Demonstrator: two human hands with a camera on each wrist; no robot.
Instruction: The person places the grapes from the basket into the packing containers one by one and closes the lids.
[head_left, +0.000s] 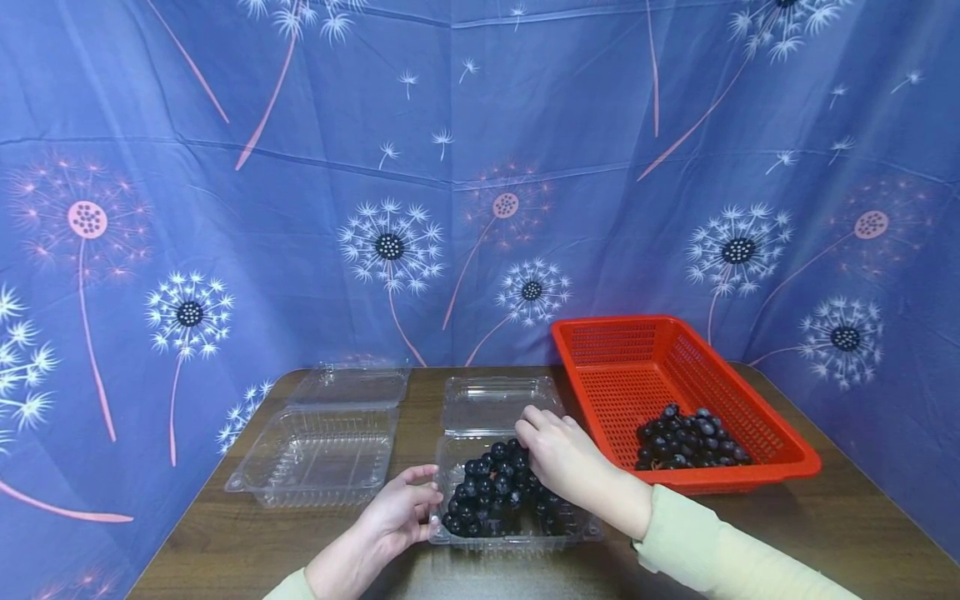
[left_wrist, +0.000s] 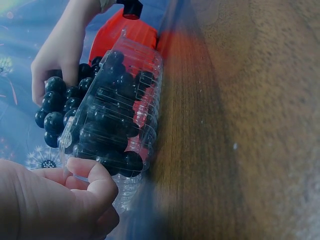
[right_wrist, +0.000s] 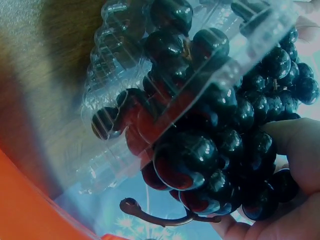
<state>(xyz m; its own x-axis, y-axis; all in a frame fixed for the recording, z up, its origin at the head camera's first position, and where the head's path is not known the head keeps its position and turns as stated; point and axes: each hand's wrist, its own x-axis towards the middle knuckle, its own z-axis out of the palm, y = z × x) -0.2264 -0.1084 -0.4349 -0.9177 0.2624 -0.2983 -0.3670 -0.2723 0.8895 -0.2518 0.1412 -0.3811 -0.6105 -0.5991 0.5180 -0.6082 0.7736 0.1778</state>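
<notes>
A bunch of dark grapes [head_left: 495, 483] sits in the clear plastic clamshell container [head_left: 517, 542], heaped above its rim. My right hand [head_left: 558, 454] grips the bunch from its right side; in the right wrist view the fingers curl round the grapes [right_wrist: 230, 145], and a brown stem [right_wrist: 160, 218] sticks out beside them. At the container's left side, my left hand [head_left: 397, 512] pinches the rim between thumb and fingers, as the left wrist view shows. The container's lid [head_left: 498, 404] is folded back behind it.
A second clear container [head_left: 322, 454] stands on the left with its lid [head_left: 348, 385] folded back. To the right, a red plastic basket [head_left: 615, 383] holds more dark grapes [head_left: 690, 442]. Behind the wooden table [head_left: 202, 533] hangs a blue dandelion-print cloth [head_left: 450, 167].
</notes>
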